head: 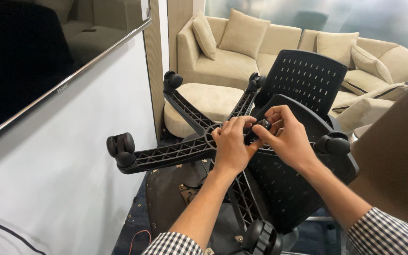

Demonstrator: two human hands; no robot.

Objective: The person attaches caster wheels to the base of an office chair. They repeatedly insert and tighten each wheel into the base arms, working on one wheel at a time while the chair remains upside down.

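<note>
A black office chair lies tipped over, its five-armed star base (175,151) facing me with casters at the arm tips. Both of my hands meet at the hub of the base. My left hand (232,144) grips the hub from the left. My right hand (284,137) pinches a small black round part (262,124) at the hub's centre with thumb and fingers. The chair's perforated black backrest (305,78) stands up behind the hands, and the seat underside (284,189) lies below them.
A beige sectional sofa (242,56) with several cushions fills the background. A white wall panel (57,165) with a dark screen above stands on the left. A brown board (397,156) leans at the right. Casters (121,148) (260,238) stick out toward me.
</note>
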